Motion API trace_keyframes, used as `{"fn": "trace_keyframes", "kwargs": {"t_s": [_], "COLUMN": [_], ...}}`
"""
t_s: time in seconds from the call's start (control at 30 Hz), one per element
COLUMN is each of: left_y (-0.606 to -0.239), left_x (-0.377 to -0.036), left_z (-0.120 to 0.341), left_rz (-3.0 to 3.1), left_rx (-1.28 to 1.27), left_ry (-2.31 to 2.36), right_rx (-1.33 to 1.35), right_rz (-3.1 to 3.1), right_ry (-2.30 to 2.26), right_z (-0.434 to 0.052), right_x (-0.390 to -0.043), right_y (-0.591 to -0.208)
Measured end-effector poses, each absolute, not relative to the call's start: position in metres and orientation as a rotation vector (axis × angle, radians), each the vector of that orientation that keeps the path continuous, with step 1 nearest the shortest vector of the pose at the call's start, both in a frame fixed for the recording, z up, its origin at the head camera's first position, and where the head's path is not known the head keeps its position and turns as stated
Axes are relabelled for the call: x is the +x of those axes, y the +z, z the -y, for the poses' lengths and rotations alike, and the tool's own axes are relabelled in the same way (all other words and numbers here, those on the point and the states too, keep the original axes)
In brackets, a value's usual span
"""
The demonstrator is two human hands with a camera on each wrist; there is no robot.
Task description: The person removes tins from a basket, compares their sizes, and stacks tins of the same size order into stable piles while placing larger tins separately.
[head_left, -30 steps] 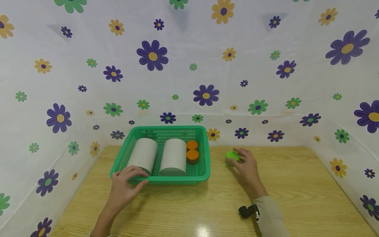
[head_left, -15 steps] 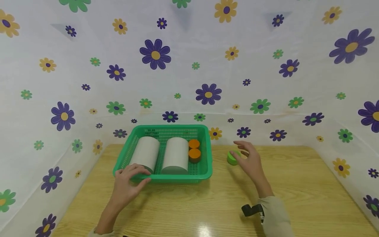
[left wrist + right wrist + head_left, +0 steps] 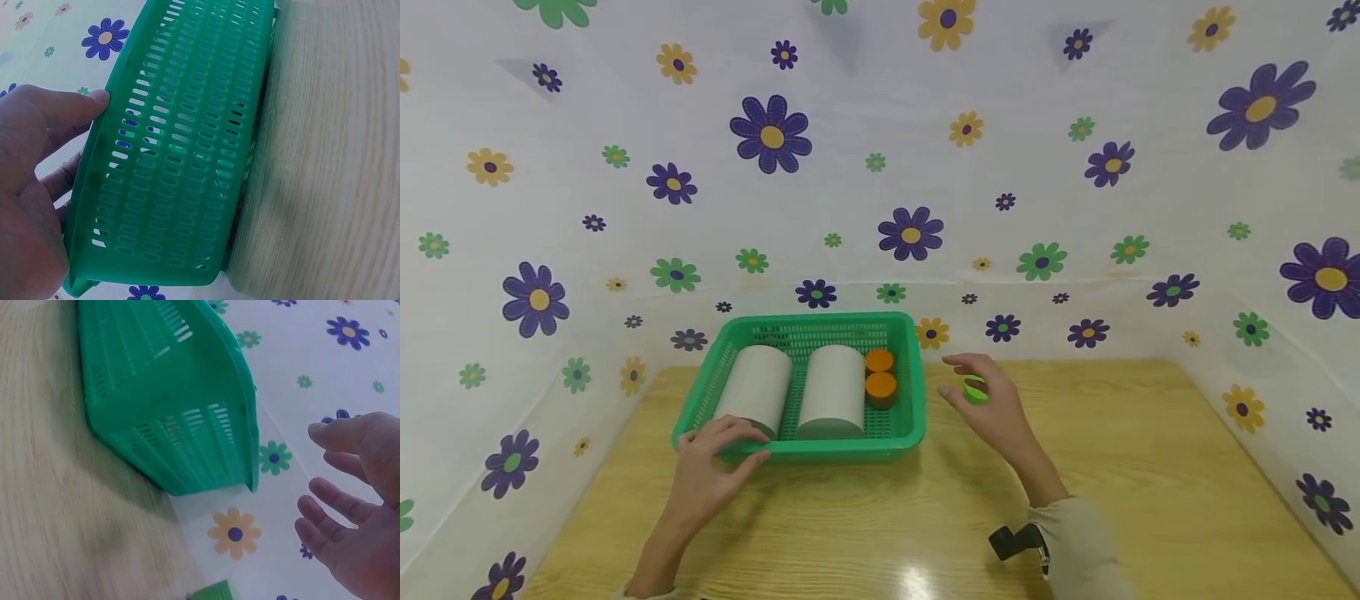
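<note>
A green plastic basket (image 3: 850, 451) stands on the table, holding two large white cylinders (image 3: 754, 387) and two short orange cylinders (image 3: 881, 386). My left hand (image 3: 707, 471) grips its near rim at the left corner; in the left wrist view the thumb lies on the outer side, the fingers behind the rim. My right hand (image 3: 996, 412) hovers right of the basket, fingers spread and relaxed, holding nothing. Behind it a short bright green cylinder (image 3: 975, 389) sits on the table, partly hidden by the fingers; the right wrist view catches only part of this cylinder (image 3: 215, 592).
A wooden table (image 3: 1150, 467) extends around the basket. White flower-printed cloth (image 3: 850, 192) rises behind the table and at both sides. A small black device (image 3: 1015, 542) is fixed at the right wrist, by the sleeve.
My right hand has let go of the short green cylinder, lifted away and shifted left toward the basket. The cylinder stays on the table. My left hand keeps its place on the rim.
</note>
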State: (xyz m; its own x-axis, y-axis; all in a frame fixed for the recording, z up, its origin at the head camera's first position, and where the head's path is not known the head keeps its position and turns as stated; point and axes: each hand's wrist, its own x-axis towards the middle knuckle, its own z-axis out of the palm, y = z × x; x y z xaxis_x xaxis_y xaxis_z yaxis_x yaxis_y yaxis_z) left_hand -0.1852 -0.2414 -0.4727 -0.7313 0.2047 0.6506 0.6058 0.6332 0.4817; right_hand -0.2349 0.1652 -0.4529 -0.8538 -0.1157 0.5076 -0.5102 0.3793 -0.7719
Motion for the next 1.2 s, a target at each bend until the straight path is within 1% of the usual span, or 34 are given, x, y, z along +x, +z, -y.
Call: {"fn": "trace_keyframes", "kwargs": {"t_s": [0.3,0.53,1.2], "left_y": [-0.471,-0.472,-0.474], "left_x": [-0.184,-0.184,-0.185], "left_z": [0.244,0.244,0.243], "left_rz": [2.301,2.311,2.317], "left_rx": [-0.626,-0.613,-0.618], "left_ry": [-0.944,-0.94,-0.954], "right_rx": [0.695,0.775,1.027], "right_rz": [2.324,2.45,2.72], "right_ry": [1.366,1.143,0.531], "right_z": [-0.136,-0.118,-0.089], "right_x": [-0.243,-0.254,-0.291], "right_y": [-0.444,-0.437,-0.435]}}
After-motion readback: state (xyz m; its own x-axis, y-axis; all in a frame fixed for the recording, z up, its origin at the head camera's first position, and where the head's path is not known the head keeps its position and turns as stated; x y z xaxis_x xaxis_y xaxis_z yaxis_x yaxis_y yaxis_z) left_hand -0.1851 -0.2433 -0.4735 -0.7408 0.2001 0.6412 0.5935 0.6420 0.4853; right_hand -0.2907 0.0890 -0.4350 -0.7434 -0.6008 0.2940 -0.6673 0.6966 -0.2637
